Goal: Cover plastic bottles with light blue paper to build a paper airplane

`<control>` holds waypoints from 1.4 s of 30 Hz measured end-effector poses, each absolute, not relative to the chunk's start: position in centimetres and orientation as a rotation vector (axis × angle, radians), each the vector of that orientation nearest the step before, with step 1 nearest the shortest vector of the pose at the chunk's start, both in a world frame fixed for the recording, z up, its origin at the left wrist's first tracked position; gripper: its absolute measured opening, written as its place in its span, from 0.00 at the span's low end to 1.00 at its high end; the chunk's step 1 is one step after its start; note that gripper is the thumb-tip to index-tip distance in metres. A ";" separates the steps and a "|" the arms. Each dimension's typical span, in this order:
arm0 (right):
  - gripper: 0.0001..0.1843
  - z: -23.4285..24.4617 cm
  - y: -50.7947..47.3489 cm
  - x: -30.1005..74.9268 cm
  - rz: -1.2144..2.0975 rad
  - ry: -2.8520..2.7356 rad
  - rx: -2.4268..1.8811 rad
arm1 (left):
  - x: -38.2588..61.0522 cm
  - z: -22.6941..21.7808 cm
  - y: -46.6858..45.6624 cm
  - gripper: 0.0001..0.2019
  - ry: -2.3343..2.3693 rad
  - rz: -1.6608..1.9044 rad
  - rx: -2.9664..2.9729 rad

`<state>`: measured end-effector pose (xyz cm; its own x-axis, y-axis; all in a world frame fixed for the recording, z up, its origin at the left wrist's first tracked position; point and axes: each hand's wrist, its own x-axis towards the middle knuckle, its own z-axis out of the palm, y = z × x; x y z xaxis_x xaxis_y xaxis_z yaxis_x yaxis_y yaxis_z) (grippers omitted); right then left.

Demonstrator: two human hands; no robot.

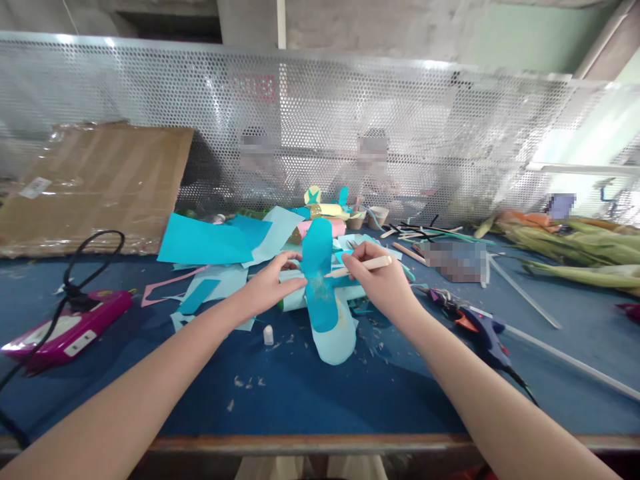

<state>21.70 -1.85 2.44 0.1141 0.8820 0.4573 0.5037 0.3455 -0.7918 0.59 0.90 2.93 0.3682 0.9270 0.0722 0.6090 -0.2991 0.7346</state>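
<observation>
A long turquoise paper strip (317, 280) lies across a pale blue paper piece (336, 337) in the middle of the blue table (310, 393). My left hand (273, 283) presses the pale blue roll and the strip's left side, fingers curled onto the paper. My right hand (380, 277) pinches a cream wooden stick (361, 267) like a pen, its tip touching the turquoise strip. Loose turquoise sheets (205, 241) and scraps lie just behind and to the left of my hands.
A magenta device (67, 328) with a black cable sits at the left. A blue and orange glue gun (480, 327) lies at the right beside a long white rod (565, 360). Cardboard (95, 183) leans on a perforated metal screen (350, 127). Green leaves (575, 250) lie far right.
</observation>
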 end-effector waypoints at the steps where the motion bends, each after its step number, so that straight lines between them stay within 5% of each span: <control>1: 0.15 2.4 -1.9 21.7 0.441 -1.548 -1.300 | 0.6 2.9 0.9 0.27 1.323 0.671 2.016; 42: 0.13 2.5 -1.8 21.8 0.413 -1.498 -1.334 | 0.6 2.9 0.9 0.28 1.337 0.631 2.004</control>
